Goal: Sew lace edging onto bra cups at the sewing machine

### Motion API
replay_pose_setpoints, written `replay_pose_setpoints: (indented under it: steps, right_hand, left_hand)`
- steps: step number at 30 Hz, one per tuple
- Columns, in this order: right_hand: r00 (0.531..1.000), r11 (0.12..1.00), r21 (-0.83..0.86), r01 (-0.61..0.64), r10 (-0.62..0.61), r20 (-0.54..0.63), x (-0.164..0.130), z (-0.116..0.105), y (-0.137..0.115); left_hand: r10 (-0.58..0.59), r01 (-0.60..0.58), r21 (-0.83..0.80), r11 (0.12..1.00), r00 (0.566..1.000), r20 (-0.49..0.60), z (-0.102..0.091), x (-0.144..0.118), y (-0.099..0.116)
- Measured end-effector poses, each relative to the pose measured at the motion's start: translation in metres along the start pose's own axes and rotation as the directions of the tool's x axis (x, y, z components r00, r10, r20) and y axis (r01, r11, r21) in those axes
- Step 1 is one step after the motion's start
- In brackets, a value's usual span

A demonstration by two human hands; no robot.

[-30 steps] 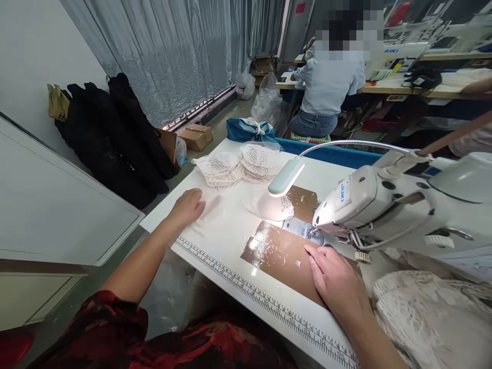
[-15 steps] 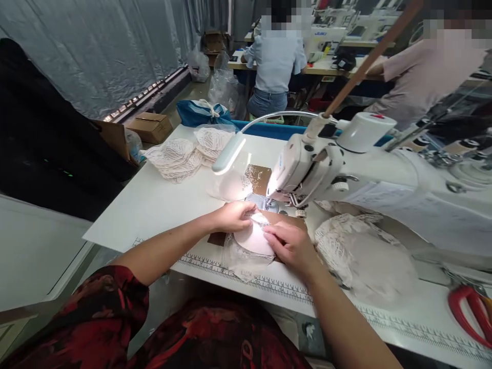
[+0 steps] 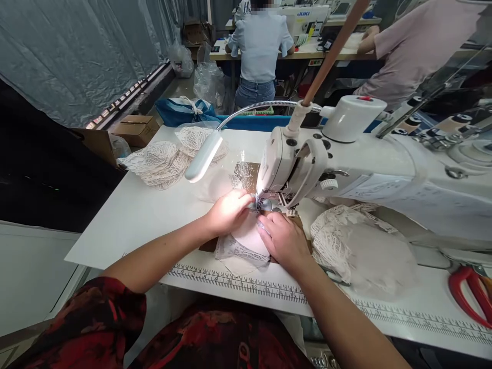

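Lace cup [image 3: 249,240]: moving nearer the machine head [image 3: 274,156] since earlier; left grip [image 3: 228,211] and right grip [image 3: 283,238] are grasping its edges.
Machine head: standing just beside; slipping cup could be causing pricked fingers [image 3: 264,222].
Lace stacks [image 3: 159,164]: lying farther on worktop [image 3: 130,215].

We see a white, ruler-edged table [image 3: 126,218] bearing lace stacks [image 3: 159,164], a lace pile [image 3: 346,246], a sewing machine [image 3: 369,159] and red-handled scissors [image 3: 477,293].

2 hands [image 3: 226,212], 1 lamp [image 3: 203,158], 2 lace stks [image 3: 159,165], 1 pr scissors [image 3: 455,293]
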State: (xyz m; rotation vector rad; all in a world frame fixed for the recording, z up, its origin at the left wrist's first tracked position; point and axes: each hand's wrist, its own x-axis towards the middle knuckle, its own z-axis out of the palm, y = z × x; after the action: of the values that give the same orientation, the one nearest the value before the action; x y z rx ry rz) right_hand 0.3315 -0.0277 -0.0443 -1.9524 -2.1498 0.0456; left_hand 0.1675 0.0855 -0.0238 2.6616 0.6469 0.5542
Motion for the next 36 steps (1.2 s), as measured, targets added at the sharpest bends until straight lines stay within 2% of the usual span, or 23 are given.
replay_pose_setpoints:
  steps: [4, 7, 16, 23, 28, 31, 36]
  right_hand:
    - [1.0, 0.999, -0.038, -0.011, 0.012, 0.025, 0.0, 0.0, -0.002]
    - [1.0, 0.999, -0.052, -0.013, 0.014, 0.017, 0.001, 0.0, -0.003]
    - [0.994, 0.993, -0.072, -0.099, 0.102, 0.048, 0.008, -0.001, -0.006]
    - [0.978, 0.979, -0.095, -0.183, 0.191, 0.083, 0.012, -0.004, -0.01]
    - [0.985, 0.984, 0.058, -0.17, 0.171, -0.013, 0.008, -0.001, -0.001]
    - [0.981, 0.98, 0.124, -0.158, 0.17, -0.09, 0.004, 0.001, 0.004]
    - [0.98, 0.98, 0.129, -0.152, 0.167, -0.113, 0.002, 0.002, 0.006]
  left_hand:
    - [0.147, -0.164, 0.151, 0.975, 0.982, 0.12, 0.001, -0.011, 0.012]
    - [0.185, -0.204, 0.19, 0.96, 0.976, 0.117, 0.007, -0.017, 0.009]
    - [0.311, -0.326, 0.131, 0.936, 0.942, 0.123, 0.004, -0.005, -0.02]
    - [0.36, -0.389, 0.103, 0.915, 0.906, 0.221, -0.002, 0.006, -0.033]
    - [0.38, -0.439, 0.154, 0.885, 0.874, 0.303, -0.016, 0.007, -0.025]
    - [0.407, -0.465, 0.12, 0.877, 0.852, 0.329, -0.018, 0.005, -0.015]
    - [0.366, -0.404, 0.064, 0.913, 0.876, 0.314, -0.009, -0.001, -0.01]
